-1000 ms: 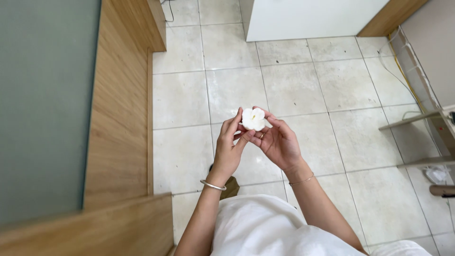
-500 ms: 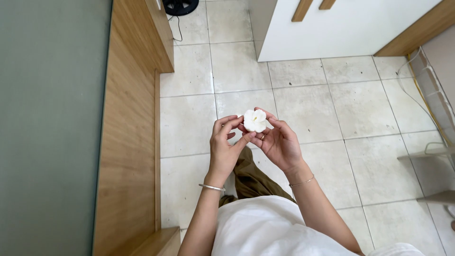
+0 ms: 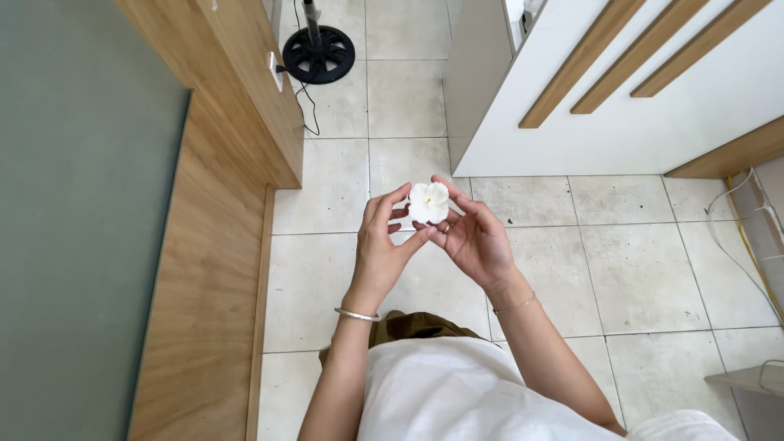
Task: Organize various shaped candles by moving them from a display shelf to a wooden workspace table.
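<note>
A small white flower (image 3: 428,202) with a pale yellow centre is held up in front of me, between the fingertips of both hands. My left hand (image 3: 380,249) pinches it from the left with thumb and forefinger; a silver bangle circles that wrist. My right hand (image 3: 474,241) cups it from the right and below, a ring on one finger and a thin bracelet at the wrist. Below are my white top and olive trousers.
Pale floor tiles (image 3: 637,269) lie underneath. A wooden frame with a grey-green panel (image 3: 82,204) fills the left. A white cabinet with wooden slats (image 3: 621,90) stands ahead on the right. A black round fan base (image 3: 318,53) with a cord sits ahead. Cables (image 3: 747,237) run along the right edge.
The view has travelled forward over the floor: the white cabinet and the fan base have come closer. Both hands still hold the flower the same way.
</note>
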